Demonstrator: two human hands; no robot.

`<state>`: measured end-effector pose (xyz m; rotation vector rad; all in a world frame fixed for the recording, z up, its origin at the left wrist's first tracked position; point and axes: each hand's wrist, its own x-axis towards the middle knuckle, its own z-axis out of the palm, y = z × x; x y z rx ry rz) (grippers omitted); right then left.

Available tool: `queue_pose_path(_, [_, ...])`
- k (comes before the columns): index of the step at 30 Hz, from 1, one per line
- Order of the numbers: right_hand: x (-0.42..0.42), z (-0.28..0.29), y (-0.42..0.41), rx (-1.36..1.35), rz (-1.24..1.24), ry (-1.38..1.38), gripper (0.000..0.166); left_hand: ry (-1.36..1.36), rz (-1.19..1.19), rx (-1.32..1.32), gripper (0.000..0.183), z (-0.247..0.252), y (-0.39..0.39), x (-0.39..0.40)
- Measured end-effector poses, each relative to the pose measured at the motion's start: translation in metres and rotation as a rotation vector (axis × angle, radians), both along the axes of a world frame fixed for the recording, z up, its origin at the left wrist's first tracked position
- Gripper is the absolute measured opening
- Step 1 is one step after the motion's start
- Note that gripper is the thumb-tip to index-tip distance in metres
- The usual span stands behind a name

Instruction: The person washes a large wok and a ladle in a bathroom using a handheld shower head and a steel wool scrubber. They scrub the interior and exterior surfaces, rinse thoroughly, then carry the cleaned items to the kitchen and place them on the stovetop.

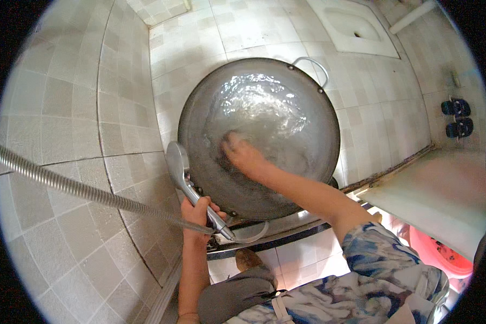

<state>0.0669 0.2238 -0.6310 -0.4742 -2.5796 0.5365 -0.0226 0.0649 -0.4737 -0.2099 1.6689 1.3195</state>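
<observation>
In front of me a large dark metal wok [312, 133] with wire loop handles tilts across a low threshold. Rippling water [263, 97] glints inside it. My left hand [198, 210] is wrapped around the handle of a chrome shower head [179, 160] beside the wok's left rim. A ribbed metal hose [85, 188] runs from that handle to the left. My right hand [243, 156] reaches into the wok, its blurred fingers curled down against the inner wall. A dark patch lies under those fingers; whether it is a held thing or shadow, I cannot tell.
Tiled walls [73, 117] rise at the left. A white squat toilet [356, 30] is set in the tiled floor at the far right. Two dark wall-mounted items [457, 117] sit at the right. A pale door panel [433, 190] and a red plastic basin [437, 247] are at the lower right.
</observation>
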Motion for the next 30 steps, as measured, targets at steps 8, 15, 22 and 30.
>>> queue_pose_path(8, [-0.062,0.077,0.168,0.316,0.097,-0.306,0.027,0.078,-0.051,0.014,0.031,-0.015,-0.008,-0.005])
queue_pose_path(15, [0.071,0.054,0.180,0.565,-0.112,-0.550,0.010,0.162,-0.086,-0.006,0.029,-0.006,0.001,-0.006])
queue_pose_path(22, [0.080,0.021,0.068,0.086,-0.207,-0.693,0.019,0.088,-0.014,0.033,0.020,-0.004,-0.001,0.001])
queue_pose_path(30, [0.035,0.048,-0.041,-0.345,-0.104,-0.566,0.025,0.051,0.043,0.051,0.020,-0.004,0.001,0.008])
